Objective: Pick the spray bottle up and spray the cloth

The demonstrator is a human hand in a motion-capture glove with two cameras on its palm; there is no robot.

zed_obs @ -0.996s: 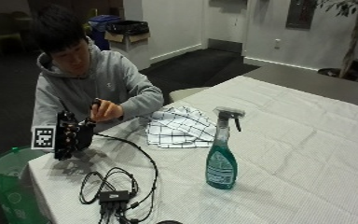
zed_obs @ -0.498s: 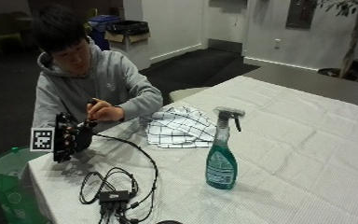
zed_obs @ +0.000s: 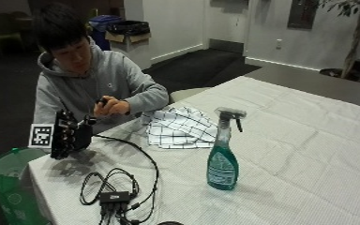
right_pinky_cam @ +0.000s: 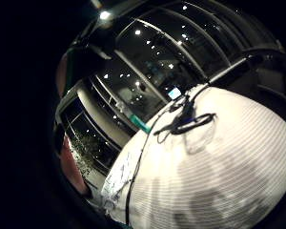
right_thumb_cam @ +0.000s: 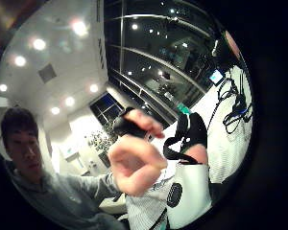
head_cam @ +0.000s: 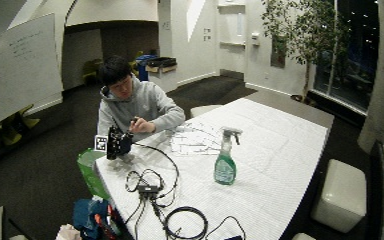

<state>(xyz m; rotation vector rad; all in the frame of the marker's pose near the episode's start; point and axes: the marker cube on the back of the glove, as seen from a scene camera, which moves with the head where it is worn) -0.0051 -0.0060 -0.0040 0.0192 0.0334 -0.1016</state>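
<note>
Beside the cloth [zed_obs: 179,127], upright spray bottle [zed_obs: 223,154], seemingly untouched

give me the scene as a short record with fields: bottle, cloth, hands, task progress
bottle: spray bottle stands upright on the table, untouched, green liquid inside
cloth: checked cloth lies crumpled on the table, between the person and the bottle, apart from it
hands: gloved right hand raised at the table's near corner, away from bottle and cloth; whether its fingers are open cannot be told; bare hand holds a small dark object beside the glove
other: cables lie coiled on the table
task progress: not begun, bottle not yet picked up
</note>
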